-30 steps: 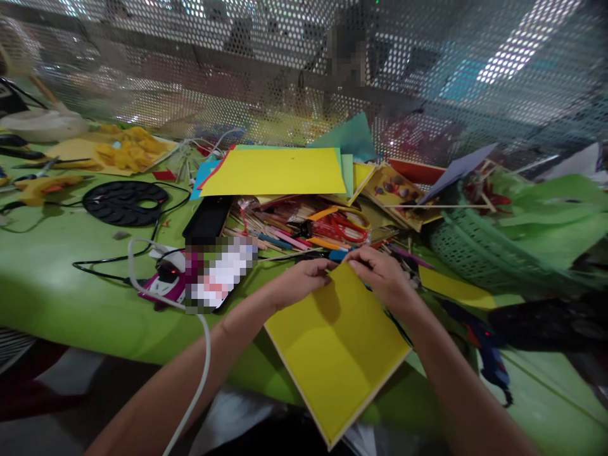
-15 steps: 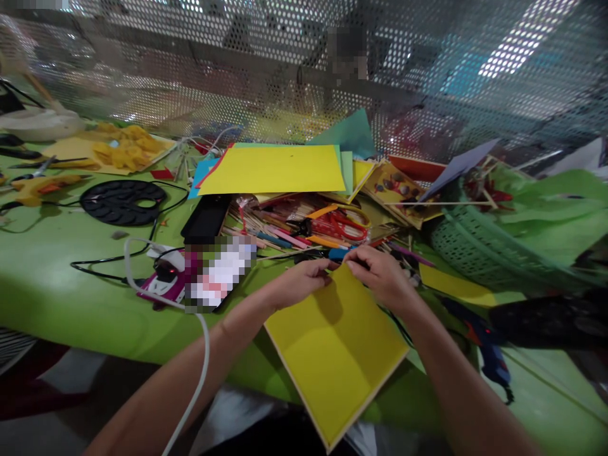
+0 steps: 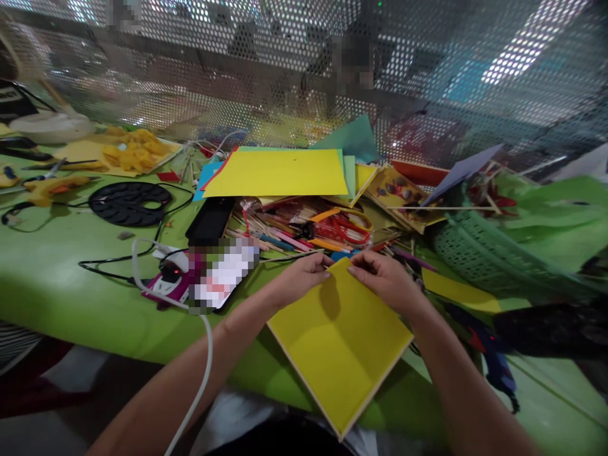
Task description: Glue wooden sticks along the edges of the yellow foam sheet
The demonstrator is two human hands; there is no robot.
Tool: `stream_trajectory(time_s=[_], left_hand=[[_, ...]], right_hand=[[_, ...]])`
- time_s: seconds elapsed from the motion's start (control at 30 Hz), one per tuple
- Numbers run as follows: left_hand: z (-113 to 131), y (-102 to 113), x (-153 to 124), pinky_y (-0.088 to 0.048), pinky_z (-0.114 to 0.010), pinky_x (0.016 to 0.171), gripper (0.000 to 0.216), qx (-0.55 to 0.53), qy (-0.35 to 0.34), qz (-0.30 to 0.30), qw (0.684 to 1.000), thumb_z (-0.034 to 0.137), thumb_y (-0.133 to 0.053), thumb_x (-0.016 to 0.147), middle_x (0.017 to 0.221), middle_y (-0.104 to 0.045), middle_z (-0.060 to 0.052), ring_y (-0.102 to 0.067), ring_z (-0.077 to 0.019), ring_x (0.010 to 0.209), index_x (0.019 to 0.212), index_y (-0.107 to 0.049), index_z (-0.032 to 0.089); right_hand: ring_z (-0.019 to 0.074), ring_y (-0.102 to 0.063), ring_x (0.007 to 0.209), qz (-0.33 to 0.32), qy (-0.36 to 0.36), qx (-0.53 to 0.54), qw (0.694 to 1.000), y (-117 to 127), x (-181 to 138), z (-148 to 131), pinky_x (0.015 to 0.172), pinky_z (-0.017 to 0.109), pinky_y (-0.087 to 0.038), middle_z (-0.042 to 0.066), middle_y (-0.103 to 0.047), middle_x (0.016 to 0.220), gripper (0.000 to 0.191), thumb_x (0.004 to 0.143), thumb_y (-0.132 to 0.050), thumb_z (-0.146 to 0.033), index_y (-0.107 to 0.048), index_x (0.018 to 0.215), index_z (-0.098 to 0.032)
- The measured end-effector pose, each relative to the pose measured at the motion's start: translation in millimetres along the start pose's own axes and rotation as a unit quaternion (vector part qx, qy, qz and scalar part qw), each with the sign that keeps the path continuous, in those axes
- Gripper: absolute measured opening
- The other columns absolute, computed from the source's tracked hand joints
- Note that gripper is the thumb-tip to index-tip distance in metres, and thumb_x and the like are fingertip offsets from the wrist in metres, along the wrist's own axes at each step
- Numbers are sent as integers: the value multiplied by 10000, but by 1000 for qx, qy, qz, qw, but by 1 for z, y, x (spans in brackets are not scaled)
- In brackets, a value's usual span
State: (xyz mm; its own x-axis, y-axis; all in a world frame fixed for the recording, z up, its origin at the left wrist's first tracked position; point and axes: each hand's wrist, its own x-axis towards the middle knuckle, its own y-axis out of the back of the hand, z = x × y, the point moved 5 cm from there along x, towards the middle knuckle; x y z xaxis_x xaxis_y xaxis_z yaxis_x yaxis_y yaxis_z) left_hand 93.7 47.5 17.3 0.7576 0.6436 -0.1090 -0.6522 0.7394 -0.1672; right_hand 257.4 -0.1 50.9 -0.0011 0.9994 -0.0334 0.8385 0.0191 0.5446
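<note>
A yellow square sheet with thin pale strips, wood-like, along its edges is tilted with one corner toward my body and the opposite one away from me. My left hand pinches its left edge close to the far corner, thumb on the face. On the other side of that corner, my right hand grips the right edge, thumb on top and fingers curled behind. The fingertips beneath the sheet are hidden. Just beyond the corner lies a blue object, mostly covered.
Behind the hands are loose sticks and pens, red-handled scissors and stacked coloured paper. A phone and power strip with a white cable lie left. At right are a green basket and a glue gun.
My right hand has shifted from the sheet's far tip slightly down its right edge. My left fingers have closed in on the left edge. The view has shifted a little.
</note>
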Motion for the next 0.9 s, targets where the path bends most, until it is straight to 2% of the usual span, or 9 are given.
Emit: stream_trajectory(time_s=[0.1, 0.2, 0.33, 0.5, 0.57, 0.73, 0.9], left_hand=[[7, 6, 2, -415, -238, 664, 82, 123, -71, 41, 989, 240, -590, 816, 762, -594, 8, -535, -123, 694, 843, -580, 163], [13, 10, 0, -379, -233, 632, 122, 229, -111, 94, 963, 287, -607, 831, 740, -586, 14, -517, -126, 691, 794, -575, 175], [19, 10, -6, -372, -228, 642, 89, 317, -138, 107, 932, 254, -559, 868, 775, -639, 13, -558, -130, 717, 823, -602, 190], [22, 10, -8, -349, -240, 633, 106, 403, -128, 130, 897, 195, -513, 874, 773, -646, 0, -553, -137, 690, 817, -603, 193], [22, 10, -8, -348, -242, 638, 129, 400, -124, 126, 899, 198, -489, 892, 768, -631, -2, -543, -139, 696, 809, -587, 194], [20, 16, -7, -359, -229, 621, 237, 319, -112, 129, 932, 316, -433, 963, 740, -581, 13, -515, -130, 689, 780, -527, 196], [18, 17, -7, -364, -233, 623, 292, 314, -101, 120, 936, 391, -442, 962, 748, -607, 7, -537, -136, 702, 784, -556, 189]], right_hand=[[154, -536, 705, -6, 4, -7, 1000, -4, -1, 0, 647, 265, -428, -4, -624, 793, 201, 884, -595, -410, -609, 885, -209], [159, -539, 712, -13, 20, -38, 999, -7, -2, -3, 648, 267, -424, 1, -634, 791, 196, 898, -579, -402, -609, 877, -209], [171, -557, 738, -13, 38, -88, 995, -9, -3, -6, 662, 272, -419, 8, -648, 793, 200, 912, -562, -397, -615, 878, -207], [178, -576, 756, -13, 52, -102, 993, -8, -2, -7, 680, 279, -416, 12, -654, 811, 198, 921, -551, -387, -612, 884, -202], [179, -572, 756, -12, 53, -105, 993, -7, -2, -7, 674, 280, -415, 13, -652, 815, 195, 924, -547, -385, -606, 882, -204], [181, -556, 740, -9, 59, -122, 991, -6, -2, -6, 665, 286, -412, 16, -647, 811, 185, 924, -540, -375, -607, 887, -207], [188, -562, 733, -14, 51, -116, 992, -6, -3, -5, 651, 290, -414, 23, -659, 804, 189, 926, -529, -376, -612, 896, -209]])
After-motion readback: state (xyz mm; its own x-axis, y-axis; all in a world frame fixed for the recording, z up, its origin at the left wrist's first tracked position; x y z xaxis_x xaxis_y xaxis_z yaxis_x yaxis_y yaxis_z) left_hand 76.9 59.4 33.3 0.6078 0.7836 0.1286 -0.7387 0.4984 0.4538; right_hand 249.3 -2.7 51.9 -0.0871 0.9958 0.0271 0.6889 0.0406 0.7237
